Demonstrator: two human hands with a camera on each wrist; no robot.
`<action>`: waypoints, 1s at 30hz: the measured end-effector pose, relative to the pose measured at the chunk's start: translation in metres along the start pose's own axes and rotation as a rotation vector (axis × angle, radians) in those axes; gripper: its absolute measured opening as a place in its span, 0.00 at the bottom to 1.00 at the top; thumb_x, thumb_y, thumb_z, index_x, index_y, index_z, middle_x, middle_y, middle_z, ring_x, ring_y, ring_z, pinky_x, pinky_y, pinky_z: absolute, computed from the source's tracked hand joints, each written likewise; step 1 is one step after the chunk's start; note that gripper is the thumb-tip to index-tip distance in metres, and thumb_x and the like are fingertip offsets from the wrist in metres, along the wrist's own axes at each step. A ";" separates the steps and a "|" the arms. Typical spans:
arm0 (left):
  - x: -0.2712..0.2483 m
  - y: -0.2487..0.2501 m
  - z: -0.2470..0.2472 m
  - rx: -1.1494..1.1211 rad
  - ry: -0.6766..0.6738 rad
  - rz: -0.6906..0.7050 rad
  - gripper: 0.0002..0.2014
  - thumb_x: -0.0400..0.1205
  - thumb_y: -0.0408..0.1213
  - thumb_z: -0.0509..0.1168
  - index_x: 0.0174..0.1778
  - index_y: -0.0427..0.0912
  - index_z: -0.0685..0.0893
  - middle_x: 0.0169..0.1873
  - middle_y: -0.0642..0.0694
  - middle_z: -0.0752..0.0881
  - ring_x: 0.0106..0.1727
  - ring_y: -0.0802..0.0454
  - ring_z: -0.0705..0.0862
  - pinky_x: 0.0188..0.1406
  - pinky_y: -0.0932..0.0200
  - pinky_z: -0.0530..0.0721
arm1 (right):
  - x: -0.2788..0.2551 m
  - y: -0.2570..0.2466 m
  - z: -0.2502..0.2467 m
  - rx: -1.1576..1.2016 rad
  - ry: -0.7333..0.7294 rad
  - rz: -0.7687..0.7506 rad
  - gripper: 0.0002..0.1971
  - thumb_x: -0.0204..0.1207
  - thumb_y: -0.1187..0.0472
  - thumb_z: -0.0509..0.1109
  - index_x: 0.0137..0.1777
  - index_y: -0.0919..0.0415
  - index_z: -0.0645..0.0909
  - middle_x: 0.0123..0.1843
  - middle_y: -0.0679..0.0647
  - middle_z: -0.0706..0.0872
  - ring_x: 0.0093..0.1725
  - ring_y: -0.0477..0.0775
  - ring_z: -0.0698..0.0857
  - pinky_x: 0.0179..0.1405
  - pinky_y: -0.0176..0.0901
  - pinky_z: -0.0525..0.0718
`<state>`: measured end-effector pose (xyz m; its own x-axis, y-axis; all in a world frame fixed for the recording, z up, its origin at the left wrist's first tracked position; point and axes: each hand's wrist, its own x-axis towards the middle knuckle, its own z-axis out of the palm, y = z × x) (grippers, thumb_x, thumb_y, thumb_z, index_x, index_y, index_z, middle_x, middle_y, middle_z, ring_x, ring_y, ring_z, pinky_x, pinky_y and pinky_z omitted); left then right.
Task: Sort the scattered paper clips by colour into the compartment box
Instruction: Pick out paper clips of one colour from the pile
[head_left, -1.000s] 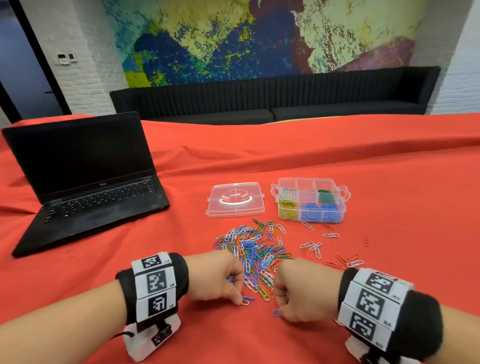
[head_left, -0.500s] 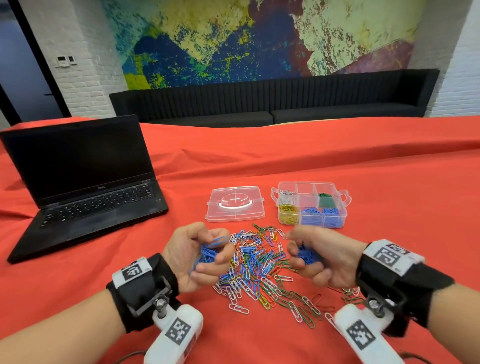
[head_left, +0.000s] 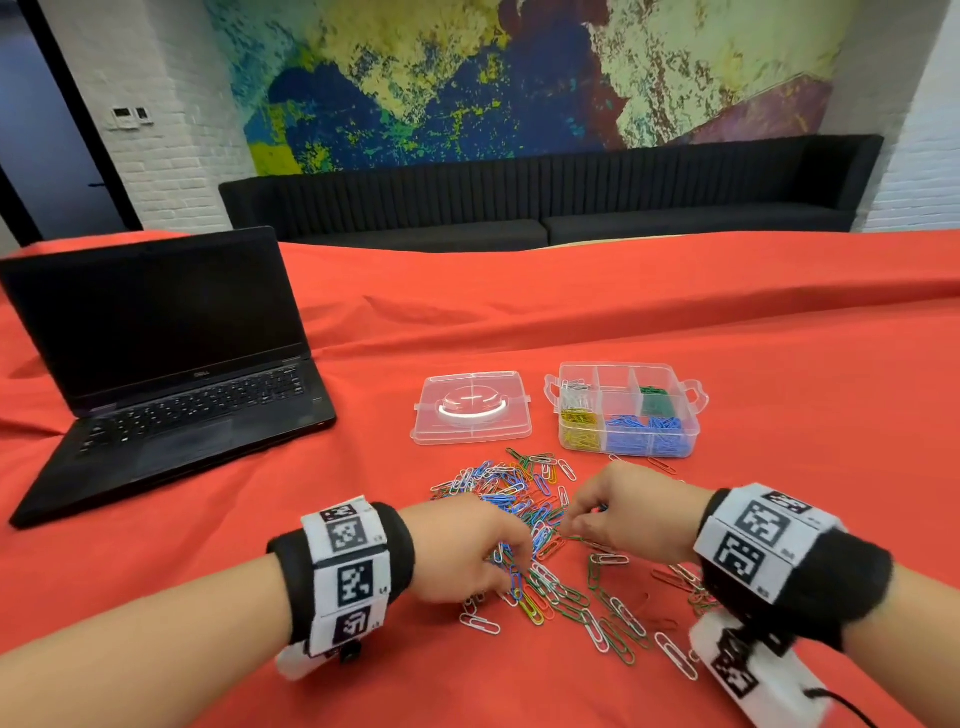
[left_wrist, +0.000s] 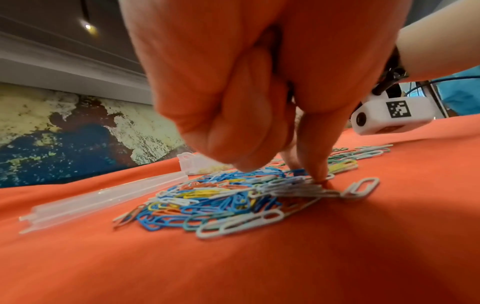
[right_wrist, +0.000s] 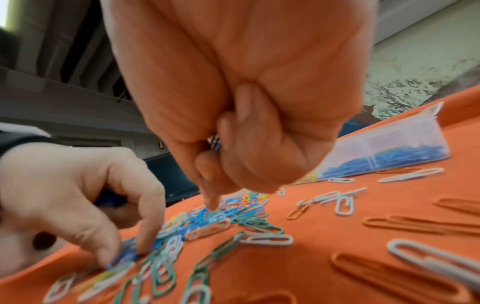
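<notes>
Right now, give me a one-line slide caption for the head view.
Both hands, left and right, pick through mixed paper clips before a partly filled compartment box.

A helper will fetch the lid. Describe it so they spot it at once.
On the red cloth, right of the open laptop, sit two clear plastic pieces side by side. The lid is the left one: flat, no dividers or clips, unlike the compartment box.

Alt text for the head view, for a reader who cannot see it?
Both hands, left hand and right hand, pick at a mixed pile of paper clips on a red tablecloth. Behind lie a part-filled compartment box, its lid and an open laptop.
</notes>
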<state>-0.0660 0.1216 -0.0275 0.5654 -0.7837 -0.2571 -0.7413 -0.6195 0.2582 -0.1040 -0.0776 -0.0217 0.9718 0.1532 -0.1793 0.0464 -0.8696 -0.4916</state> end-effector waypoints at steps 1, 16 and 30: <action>0.001 0.002 0.001 0.034 -0.004 -0.001 0.06 0.80 0.43 0.67 0.52 0.52 0.84 0.27 0.53 0.75 0.33 0.55 0.74 0.36 0.61 0.70 | 0.002 -0.002 0.001 0.004 -0.006 -0.025 0.10 0.79 0.59 0.68 0.54 0.55 0.89 0.30 0.37 0.79 0.25 0.33 0.75 0.24 0.18 0.69; -0.002 -0.017 -0.009 -0.944 0.106 -0.294 0.10 0.82 0.29 0.65 0.35 0.43 0.77 0.17 0.51 0.64 0.14 0.60 0.59 0.15 0.75 0.57 | 0.016 -0.015 0.008 -0.096 0.031 -0.120 0.07 0.69 0.59 0.76 0.46 0.53 0.92 0.26 0.36 0.82 0.24 0.30 0.78 0.24 0.20 0.69; 0.000 -0.027 -0.018 -1.887 0.090 -0.155 0.14 0.78 0.43 0.54 0.28 0.42 0.67 0.23 0.47 0.60 0.15 0.57 0.58 0.15 0.76 0.54 | 0.010 -0.012 0.010 -0.242 0.017 -0.122 0.09 0.71 0.54 0.75 0.50 0.52 0.90 0.43 0.49 0.89 0.38 0.43 0.77 0.36 0.32 0.70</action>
<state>-0.0397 0.1376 -0.0175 0.6401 -0.6849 -0.3480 0.5859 0.1422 0.7978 -0.0968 -0.0605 -0.0259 0.9594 0.2573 -0.1157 0.2151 -0.9325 -0.2901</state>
